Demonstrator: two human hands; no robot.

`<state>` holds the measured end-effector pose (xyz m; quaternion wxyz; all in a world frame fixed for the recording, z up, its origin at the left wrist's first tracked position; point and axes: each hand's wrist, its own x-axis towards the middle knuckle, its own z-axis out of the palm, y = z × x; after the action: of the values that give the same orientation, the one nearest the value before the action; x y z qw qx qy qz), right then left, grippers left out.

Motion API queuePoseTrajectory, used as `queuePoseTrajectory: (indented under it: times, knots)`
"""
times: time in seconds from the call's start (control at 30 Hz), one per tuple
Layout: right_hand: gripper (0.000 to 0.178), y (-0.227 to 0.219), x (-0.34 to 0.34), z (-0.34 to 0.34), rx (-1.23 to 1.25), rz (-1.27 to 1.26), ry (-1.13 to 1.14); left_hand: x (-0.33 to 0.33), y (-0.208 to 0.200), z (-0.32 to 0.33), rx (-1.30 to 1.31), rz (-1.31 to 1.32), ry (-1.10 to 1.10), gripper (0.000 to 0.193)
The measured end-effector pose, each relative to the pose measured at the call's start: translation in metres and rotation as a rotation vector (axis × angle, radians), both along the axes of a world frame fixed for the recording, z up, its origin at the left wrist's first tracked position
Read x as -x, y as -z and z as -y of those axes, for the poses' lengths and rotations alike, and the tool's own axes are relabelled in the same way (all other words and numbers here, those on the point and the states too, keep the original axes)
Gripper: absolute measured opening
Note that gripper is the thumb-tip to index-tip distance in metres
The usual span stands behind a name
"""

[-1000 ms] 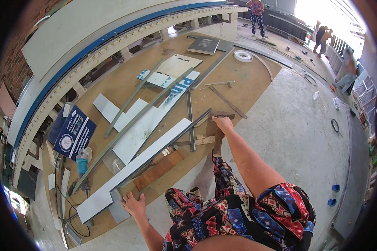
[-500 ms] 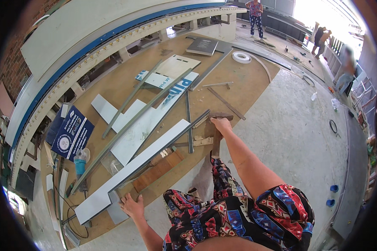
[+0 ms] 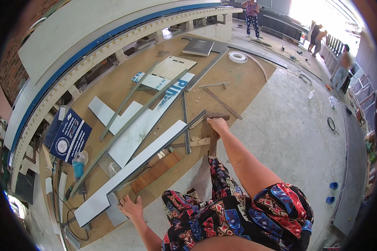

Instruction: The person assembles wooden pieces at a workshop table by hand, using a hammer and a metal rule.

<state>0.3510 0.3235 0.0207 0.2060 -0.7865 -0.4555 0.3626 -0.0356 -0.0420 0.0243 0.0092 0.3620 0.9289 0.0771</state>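
Observation:
A long white panel with a dark edge lies slantwise across the low brown work board. My left hand is beside its near end, fingers spread and touching the edge of a grey end piece. At the panel's far end, my right hand is closed around a brown T-shaped hammer, close under its head. The hammer's handle points down toward my knee. A narrow dark strip ends right by the hammer head. Between my hands lies a reddish-brown wooden piece.
Left stand a blue box and a teal angle grinder with its cord. Metal strips and white sheets cover the middle. Farther off are a tape roll, a dark book and several people. A long machine borders the back.
The whole view has shifted slightly. Both hands keep their places on the grey end piece and the hammer. A person at the far right stands more upright.

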Motion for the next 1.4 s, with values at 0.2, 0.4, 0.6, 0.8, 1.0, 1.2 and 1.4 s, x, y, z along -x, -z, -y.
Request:
queuePoseTrajectory:
  times: [0.2,0.4,0.6,0.8,1.0,1.2,1.4]
  knots:
    - [0.067,0.007,-0.007,-0.002,0.017,-0.019,0.029,-0.003,-0.002,-0.004,-0.029,0.006,0.008,0.063]
    - [0.069,-0.006,-0.002,0.005,0.052,-0.036,-0.004,0.003,0.007,0.003,-0.069,-0.007,0.021,0.062]
    - [0.068,-0.009,0.000,0.004,0.055,0.011,0.016,0.001,0.008,0.001,-0.083,-0.038,0.020,0.061]
    - [0.065,-0.005,-0.001,0.004,0.043,-0.013,0.015,0.003,0.008,0.001,-0.080,-0.018,0.043,0.061]
    - [0.063,-0.017,0.003,0.010,0.099,-0.050,0.013,0.011,0.017,0.003,-0.092,0.006,0.034,0.061]
    - [0.065,-0.004,-0.004,0.001,0.080,0.018,0.049,0.005,0.012,-0.002,-0.073,-0.026,0.048,0.062]
    - [0.066,-0.002,-0.003,0.002,0.059,0.005,0.032,0.009,0.018,0.001,-0.086,-0.027,0.075,0.062]
